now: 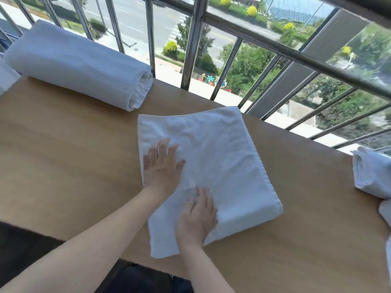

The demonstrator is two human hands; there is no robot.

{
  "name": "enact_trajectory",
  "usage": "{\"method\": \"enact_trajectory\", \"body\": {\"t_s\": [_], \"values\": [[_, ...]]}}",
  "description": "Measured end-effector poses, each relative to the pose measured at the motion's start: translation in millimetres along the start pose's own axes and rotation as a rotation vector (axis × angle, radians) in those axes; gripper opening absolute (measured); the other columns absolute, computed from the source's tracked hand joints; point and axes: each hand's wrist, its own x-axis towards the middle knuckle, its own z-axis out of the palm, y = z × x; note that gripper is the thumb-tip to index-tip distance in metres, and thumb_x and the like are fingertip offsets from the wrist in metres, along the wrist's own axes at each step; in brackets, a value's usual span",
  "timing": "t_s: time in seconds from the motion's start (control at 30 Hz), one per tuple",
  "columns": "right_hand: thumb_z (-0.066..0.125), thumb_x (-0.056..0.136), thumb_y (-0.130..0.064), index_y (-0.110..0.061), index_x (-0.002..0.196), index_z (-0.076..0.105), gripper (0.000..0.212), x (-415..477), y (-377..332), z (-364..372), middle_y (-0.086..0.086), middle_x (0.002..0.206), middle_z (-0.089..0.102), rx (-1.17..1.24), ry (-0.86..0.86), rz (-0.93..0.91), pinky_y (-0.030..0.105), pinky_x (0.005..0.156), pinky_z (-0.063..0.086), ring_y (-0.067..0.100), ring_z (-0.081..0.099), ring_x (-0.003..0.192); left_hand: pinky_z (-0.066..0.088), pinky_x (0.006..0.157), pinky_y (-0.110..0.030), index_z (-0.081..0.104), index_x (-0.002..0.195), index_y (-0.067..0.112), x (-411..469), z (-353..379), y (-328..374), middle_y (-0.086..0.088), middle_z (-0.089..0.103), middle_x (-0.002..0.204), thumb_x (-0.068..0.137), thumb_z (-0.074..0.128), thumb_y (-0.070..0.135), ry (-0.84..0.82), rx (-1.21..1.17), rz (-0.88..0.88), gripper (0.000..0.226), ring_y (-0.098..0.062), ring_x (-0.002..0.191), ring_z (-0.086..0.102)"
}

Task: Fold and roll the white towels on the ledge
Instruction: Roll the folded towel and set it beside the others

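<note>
Hands both flat, palms down: left hand [163,166] presses the left edge of the folded towel [222,161], fingers slightly spread; right hand [196,216] presses nearer, fingers together. Forearms bare, extended. Beneath, wooden ledge [63,157], metal railing [275,42] along its far side. Folded towel lies mid-ledge. Far left sits a rolled towel [80,64]; crumpled white towels [372,172] at right edge.

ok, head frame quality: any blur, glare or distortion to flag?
Head view: wide-angle bowing, railing bars fan outward. Head view: fingers of left hand and right hand look slightly motion-soft on the flat towel. Head view: even daylight, no hard glare on the ledge, and the rolled towel keeps its fold detail.
</note>
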Motion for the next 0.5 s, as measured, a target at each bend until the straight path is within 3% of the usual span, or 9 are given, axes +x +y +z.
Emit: {"method": "enact_trajectory", "body": {"t_s": [0.1, 0.2, 0.3, 0.4, 0.5], "values": [[0.044, 0.102, -0.018, -0.023, 0.133, 0.058, 0.035, 30.0, 3.6, -26.6, -0.003, 0.125, 0.059, 0.047, 0.038, -0.151, 0.032, 0.102, 0.027, 0.018, 0.047, 0.119, -0.011, 0.123, -0.046, -0.006, 0.161, 0.023, -64.0, 23.8, -8.6, -0.004, -0.017, 0.168, 0.101, 0.021, 0.056, -0.131, 0.021, -0.026, 0.073, -0.025, 0.152, -0.022], [0.053, 0.098, -0.017, -0.02, 0.129, 0.062, 0.033, 65.7, 20.2, -47.1, 0.0, 0.123, 0.059, -0.215, 0.029, -0.456, 0.034, 0.101, 0.03, 0.023, 0.05, 0.118, -0.019, 0.12, -0.048, -0.023, 0.156, 0.024, -73.9, 34.9, -15.9, -0.004, -0.031, 0.163, 0.099, 0.003, 0.062, -0.111, 0.141, 0.045, 0.073, -0.022, 0.148, -0.034], [0.052, 0.097, -0.029, -0.021, 0.142, 0.051, 0.046, 89.4, 40.1, -54.7, 0.005, 0.144, 0.049, -0.447, -0.077, -0.663, 0.042, 0.111, 0.026, 0.028, 0.041, 0.134, -0.018, 0.121, -0.048, -0.019, 0.157, 0.027, -46.9, 34.8, -25.7, -0.003, -0.028, 0.164, 0.097, 0.001, 0.063, -0.085, 0.182, 0.135, 0.072, -0.021, 0.148, -0.032], [0.038, 0.099, -0.04, -0.02, 0.153, 0.037, 0.057, 90.1, 51.7, -55.4, 0.004, 0.158, 0.035, -0.496, -0.139, -0.697, 0.043, 0.12, 0.014, 0.025, 0.024, 0.148, -0.018, 0.122, -0.043, -0.012, 0.158, 0.031, -7.7, 25.8, -36.8, 0.001, -0.02, 0.167, 0.097, -0.001, 0.062, -0.113, 0.183, 0.247, 0.069, -0.015, 0.149, -0.031], [0.029, 0.101, -0.044, -0.023, 0.158, 0.023, 0.061, 78.4, 51.6, -47.2, 0.002, 0.165, 0.017, -0.523, -0.16, -0.683, 0.041, 0.123, 0.001, 0.023, 0.006, 0.154, -0.018, 0.122, -0.042, -0.007, 0.159, 0.026, 16.6, 16.2, -33.0, -0.002, -0.011, 0.168, 0.103, 0.001, 0.052, -0.096, 0.278, 0.329, 0.062, -0.021, 0.151, -0.025]]}}
